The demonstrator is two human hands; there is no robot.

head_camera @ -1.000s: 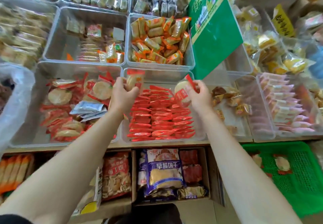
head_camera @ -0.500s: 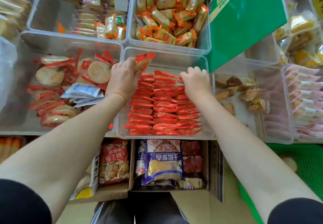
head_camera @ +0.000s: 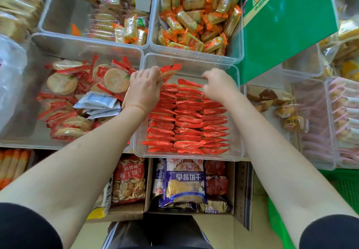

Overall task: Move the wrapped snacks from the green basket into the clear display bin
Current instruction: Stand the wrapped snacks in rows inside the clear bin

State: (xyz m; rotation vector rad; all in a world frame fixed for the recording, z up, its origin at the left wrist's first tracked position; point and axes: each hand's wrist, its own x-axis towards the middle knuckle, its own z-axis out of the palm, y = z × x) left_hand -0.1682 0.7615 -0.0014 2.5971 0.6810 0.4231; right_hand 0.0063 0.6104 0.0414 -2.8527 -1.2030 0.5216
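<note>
The clear display bin point(head_camera: 238, 112) sits in the middle of the shelf, with red wrapped snacks point(head_camera: 186, 120) packed in it in three upright rows. My left hand point(head_camera: 143, 89) is at the bin's far left corner and grips one red wrapped snack point(head_camera: 170, 71) above the left row. My right hand point(head_camera: 219, 84) hovers over the far end of the right row with curled fingers. They hide whether a pack is pinched under them. Only a corner of the green basket point(head_camera: 347, 188) shows at the lower right.
Other clear bins surround it: round red-wrapped crackers point(head_camera: 77, 97) on the left, orange-wrapped bars point(head_camera: 198, 15) behind, brown and pink packs point(head_camera: 342, 116) on the right. A green sign point(head_camera: 287, 21) leans at the back right. Cardboard boxes of bagged biscuits point(head_camera: 184, 182) stand below the shelf.
Both hands came down from above the bin to its far end. The snack that my right hand held up a second ago is out of sight now. My left hand still holds its snack.
</note>
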